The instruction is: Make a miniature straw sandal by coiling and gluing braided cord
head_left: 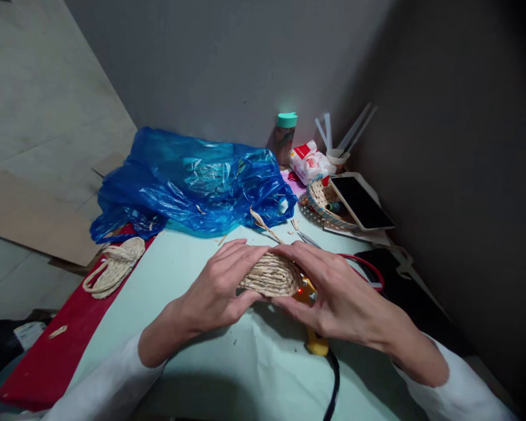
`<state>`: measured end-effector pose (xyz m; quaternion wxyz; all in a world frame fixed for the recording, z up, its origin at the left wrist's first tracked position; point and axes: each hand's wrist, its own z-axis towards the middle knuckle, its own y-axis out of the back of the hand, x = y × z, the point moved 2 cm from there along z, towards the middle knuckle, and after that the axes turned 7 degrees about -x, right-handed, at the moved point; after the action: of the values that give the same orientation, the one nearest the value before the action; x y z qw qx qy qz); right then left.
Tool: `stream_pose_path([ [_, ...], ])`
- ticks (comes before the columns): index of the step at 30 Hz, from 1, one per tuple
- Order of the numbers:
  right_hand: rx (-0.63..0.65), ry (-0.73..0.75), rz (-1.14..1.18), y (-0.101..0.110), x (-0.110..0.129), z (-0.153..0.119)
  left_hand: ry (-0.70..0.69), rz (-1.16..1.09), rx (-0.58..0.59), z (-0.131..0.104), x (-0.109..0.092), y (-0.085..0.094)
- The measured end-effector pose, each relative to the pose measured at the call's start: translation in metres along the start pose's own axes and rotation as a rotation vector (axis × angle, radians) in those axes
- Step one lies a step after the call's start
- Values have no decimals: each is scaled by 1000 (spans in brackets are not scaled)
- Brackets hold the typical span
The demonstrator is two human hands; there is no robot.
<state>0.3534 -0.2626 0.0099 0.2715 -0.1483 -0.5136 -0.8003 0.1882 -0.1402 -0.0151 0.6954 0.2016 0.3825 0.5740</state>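
Observation:
Between my two hands is a flat oval coil of braided straw [272,275], held above the pale green table top. My left hand [219,286] grips its left end, with the thumb at the lower edge and the fingers over the top. On the opposite end, my right hand [328,289] holds it the same way. A loose straw tail [265,225] sticks out beyond the upper edge. Partly hidden behind my right hand lies a yellow tool, apparently a glue gun [318,344], with a small red light and a black cord.
A blue plastic bag [193,181] spreads across the back. Woven straw slippers [116,266] lie on the red strip at left. Back right are a teal-capped bottle [284,137], a tissue pack [311,162], a small basket [326,204] and a tablet [362,202]. Scissors [307,238] lie beyond my hands.

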Motion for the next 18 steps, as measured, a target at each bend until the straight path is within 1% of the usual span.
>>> stream_pose_path([
  [5, 19, -12, -21, -2, -1, -2, -31, -2, -54, 0, -1, 0],
  [10, 7, 16, -18, -3, -1, -2, -64, -7, -92, -1, -1, -1],
  [18, -1, 32, -19, -4, 0, -1, -74, -21, -104, -2, -1, -3],
])
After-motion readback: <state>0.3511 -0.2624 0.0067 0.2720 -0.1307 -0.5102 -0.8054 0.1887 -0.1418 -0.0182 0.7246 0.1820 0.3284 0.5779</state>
